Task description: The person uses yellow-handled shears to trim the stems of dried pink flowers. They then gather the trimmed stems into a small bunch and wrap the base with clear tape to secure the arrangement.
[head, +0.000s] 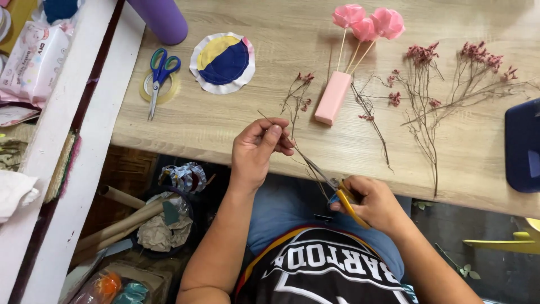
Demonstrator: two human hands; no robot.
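The wooden table (236, 126) fills the upper part of the view, its near edge running just above the person's lap. Below that edge the left hand (257, 149) is closed, thumb and fingertips pinched together on a thin dried stem (281, 130) that slants from above the knuckles down toward the other hand. The right hand (376, 202) sits lower and to the side, fingers curled through the yellow handles of a pair of scissors (340, 194); the blades point up along the stem toward the left hand, and whether they are parted or shut is too fine to tell. On the table, dried branches with small pink blossoms (444, 90) lie spread at the far right side, and a dark blue tray (523, 146) overlaps the right edge. Near the middle a pink block (332, 97) lies with three pink paper flowers on sticks (367, 23) rising from it, and a short sprig (297, 95) lies just beside it. Further left lie a round fabric piece in white, yellow and navy (223, 62), blue-and-green-handled scissors (160, 76) resting on a roll of clear tape (147, 93), and a purple cylinder (160, 19) at the top edge. Under the table a bin (166, 225) holds crumpled paper and cardboard tubes.
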